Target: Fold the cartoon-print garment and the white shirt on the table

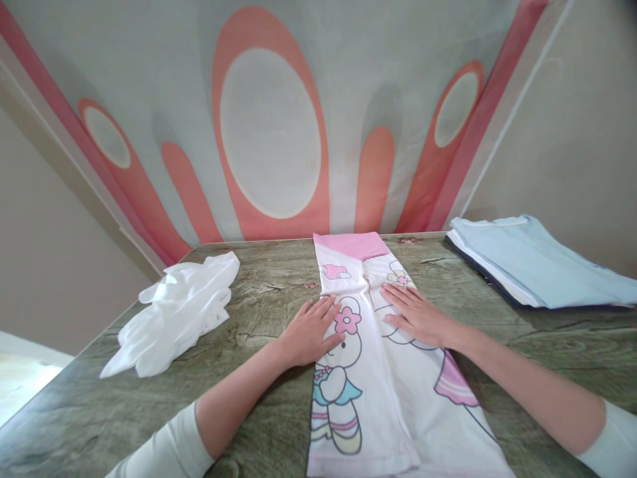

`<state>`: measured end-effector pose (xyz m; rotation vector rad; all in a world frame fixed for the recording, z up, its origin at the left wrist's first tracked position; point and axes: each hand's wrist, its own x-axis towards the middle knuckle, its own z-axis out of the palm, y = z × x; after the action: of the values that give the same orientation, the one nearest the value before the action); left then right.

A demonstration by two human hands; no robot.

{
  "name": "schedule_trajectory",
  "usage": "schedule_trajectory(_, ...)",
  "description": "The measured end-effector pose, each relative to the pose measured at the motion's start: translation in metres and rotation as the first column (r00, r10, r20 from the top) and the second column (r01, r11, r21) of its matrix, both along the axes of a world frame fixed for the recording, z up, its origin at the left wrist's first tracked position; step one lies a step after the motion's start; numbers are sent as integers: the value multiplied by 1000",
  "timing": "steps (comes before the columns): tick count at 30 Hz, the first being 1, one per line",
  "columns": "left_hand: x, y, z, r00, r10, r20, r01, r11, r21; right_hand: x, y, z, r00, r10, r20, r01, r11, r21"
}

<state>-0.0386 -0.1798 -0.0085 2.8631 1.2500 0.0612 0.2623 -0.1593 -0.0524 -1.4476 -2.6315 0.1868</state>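
White garment (358, 385) under left hand (309, 330), right hand (417, 318) | grip: flat, empty | cloth (182, 309), folded stack (537, 262) flanking

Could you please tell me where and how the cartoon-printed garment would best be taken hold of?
I would pinch the near hem of the cartoon-printed garment from the person's side, fingers beneath and thumbs on top. The garment lies flat, its length running away from the person, so that edge seems easiest to reach; the left hand and right hand rest flat farther up.
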Motion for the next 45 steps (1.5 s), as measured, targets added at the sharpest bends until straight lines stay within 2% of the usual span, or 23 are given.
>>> schedule_trajectory(4, 18, 24, 9, 991, 52, 120, -56, 998, 33, 4, 8, 2, 1000, -8, -7, 8, 1000, -14)
schedule_trajectory(6, 29, 29, 8, 985, 47, 166, -54, 998, 34, 2, 4, 3, 1000, -19, -8, 19, 1000, -5)
schedule_trajectory(10, 43, 27, -8, 987, -48, 152, 41, 998, 46, -6, -8, 3, 1000, -10, -12, 10, 1000, 8)
schedule_trajectory(13, 43, 30, -21, 993, -62, 99, 58, 997, 50, -12, -7, 1, 1000, -4, -9, 4, 1000, 17)
schedule_trajectory(16, 39, 47, -25, 996, -70, 59, 68, 997, 37, -16, 8, -1, 1000, 1, -7, -1, 1000, 26)
schedule_trajectory(21, 31, 96, -26, 992, -121, 30, 120, 992, 29, -22, 51, -2, 1000, -16, 10, 16, 1000, 13)
schedule_trajectory(25, 29, 133, -27, 993, -115, 10, 115, 993, 16, -29, 83, -1, 998, -54, 32, 54, 999, -8)
schedule_trajectory(30, 34, 155, -25, 998, -65, -8, 65, 998, -5, -34, 108, 0, 995, -85, 56, 86, 996, -13)
schedule_trajectory(33, 35, 150, -24, 999, -50, -6, 50, 999, -7, -32, 110, -1, 997, -70, 43, 70, 998, 7)
schedule_trajectory(36, 27, 130, -24, 998, -62, -8, 62, 998, -12, -27, 102, -1, 999, -50, 21, 50, 998, 29)
schedule_trajectory(45, -11, 32, -14, 998, -63, 22, 65, 997, -50, -12, 41, -1, 1000, 7, 3, -7, 1000, 17)
